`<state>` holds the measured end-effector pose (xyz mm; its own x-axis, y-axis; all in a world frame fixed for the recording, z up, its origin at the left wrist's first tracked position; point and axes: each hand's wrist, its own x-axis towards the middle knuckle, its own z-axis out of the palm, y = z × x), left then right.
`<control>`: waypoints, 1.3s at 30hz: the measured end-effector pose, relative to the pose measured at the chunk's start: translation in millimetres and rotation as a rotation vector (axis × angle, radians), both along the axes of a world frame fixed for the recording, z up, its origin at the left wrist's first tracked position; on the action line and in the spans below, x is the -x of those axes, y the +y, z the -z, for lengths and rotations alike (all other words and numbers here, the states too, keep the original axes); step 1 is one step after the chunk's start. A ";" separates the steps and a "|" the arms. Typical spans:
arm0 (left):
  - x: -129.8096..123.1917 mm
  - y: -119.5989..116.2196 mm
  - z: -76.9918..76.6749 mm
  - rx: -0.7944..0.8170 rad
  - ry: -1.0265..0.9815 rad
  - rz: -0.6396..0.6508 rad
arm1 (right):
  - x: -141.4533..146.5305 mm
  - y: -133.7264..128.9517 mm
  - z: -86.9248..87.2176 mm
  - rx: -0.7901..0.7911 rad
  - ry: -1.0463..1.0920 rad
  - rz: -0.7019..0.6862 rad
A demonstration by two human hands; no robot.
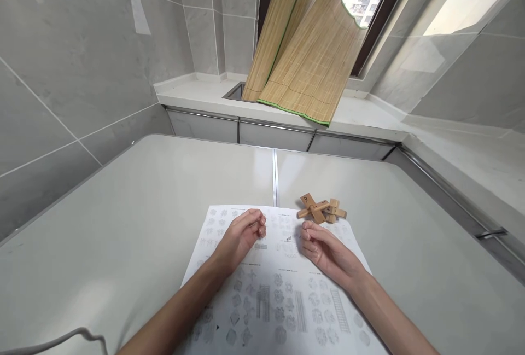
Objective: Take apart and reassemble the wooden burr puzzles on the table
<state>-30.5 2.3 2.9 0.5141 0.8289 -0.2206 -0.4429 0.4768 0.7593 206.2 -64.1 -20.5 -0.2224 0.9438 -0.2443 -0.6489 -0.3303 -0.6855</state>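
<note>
A large printed sheet [270, 281] lies on the table, covered with small diagrams and lines of text. My left hand [243, 233] rests on its upper left part, fingers loosely curled in and no object visible in them. Across from it, my right hand [328, 250] lies on the sheet's right side, likewise curled and showing nothing held. Just beyond the right fingertips is a small pile of wooden puzzle pieces [315, 208], some bearing dark printed marks. The pieces cross over one another at the sheet's far right corner. A gap separates the two hands.
The pale table [123, 223] has a metal seam [275, 177] running away from me. Behind it, a folded bamboo mat [314, 51] with green edging leans on a white counter [197, 92] by a window. A grey cable [68, 337] lies at the near left.
</note>
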 end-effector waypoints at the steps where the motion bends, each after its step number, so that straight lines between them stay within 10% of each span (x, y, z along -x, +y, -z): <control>1: 0.1 -0.2 -0.2 -0.001 -0.001 0.001 | -0.1 0.2 0.7 -0.004 -0.004 0.000; 39: 3.5 1.1 7.0 -0.042 0.005 0.029 | -1.0 -4.6 -5.3 -0.099 0.073 -0.056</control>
<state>-34.0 3.4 -4.1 0.5370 0.8223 -0.1882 -0.4256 0.4567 0.7812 207.2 -68.7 -15.2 -0.2891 0.9481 -0.1323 -0.6807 -0.3007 -0.6680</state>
